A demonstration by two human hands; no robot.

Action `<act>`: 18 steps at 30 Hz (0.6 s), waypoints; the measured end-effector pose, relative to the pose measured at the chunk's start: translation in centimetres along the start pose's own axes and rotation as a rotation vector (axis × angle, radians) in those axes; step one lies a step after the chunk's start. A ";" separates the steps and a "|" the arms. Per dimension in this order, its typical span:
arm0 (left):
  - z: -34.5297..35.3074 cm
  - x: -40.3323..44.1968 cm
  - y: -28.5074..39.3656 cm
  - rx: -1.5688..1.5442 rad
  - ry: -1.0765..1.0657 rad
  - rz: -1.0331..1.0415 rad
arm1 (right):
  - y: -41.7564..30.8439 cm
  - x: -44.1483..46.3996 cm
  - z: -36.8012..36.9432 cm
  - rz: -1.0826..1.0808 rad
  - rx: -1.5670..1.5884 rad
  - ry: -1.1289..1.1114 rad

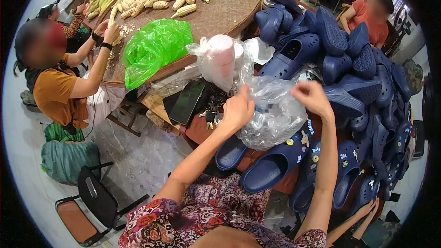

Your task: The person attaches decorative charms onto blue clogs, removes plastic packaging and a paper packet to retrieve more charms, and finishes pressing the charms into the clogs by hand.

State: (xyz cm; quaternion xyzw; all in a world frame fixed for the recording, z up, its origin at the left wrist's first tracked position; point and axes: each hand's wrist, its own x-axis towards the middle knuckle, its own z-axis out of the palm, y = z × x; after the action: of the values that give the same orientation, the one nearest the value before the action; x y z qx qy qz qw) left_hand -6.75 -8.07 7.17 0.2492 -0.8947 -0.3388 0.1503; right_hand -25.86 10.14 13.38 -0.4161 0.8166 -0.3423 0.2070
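Head view: hands (pixel 238 110) (pixel 314 99) pinch a clear bag (pixel 272 121) bulging nearward, its long axis unclear.

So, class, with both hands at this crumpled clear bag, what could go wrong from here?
The clear bag might tear if tugged between the left hand and right hand. The right hand sits close to the heaped navy clogs, which could slide if bumped. The keys beside the left hand might get swept aside.
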 end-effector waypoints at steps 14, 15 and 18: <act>-1.0 0.3 -0.5 -0.292 -0.244 -0.004 | 4.3 21.7 14.3 0.095 -0.938 0.173; -1.3 0.0 -0.1 -0.368 -0.197 0.015 | 3.8 21.9 14.6 0.107 -0.935 0.169; -1.2 -0.8 0.2 -0.468 -0.127 0.109 | 2.9 22.8 14.1 0.259 -0.937 0.175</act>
State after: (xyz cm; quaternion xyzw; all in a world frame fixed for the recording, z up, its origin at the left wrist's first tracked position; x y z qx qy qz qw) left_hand -5.65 -8.17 8.08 0.1373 -0.8116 -0.5432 0.1655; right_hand -31.60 -12.84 0.49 -0.3292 0.9420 0.0568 -0.0309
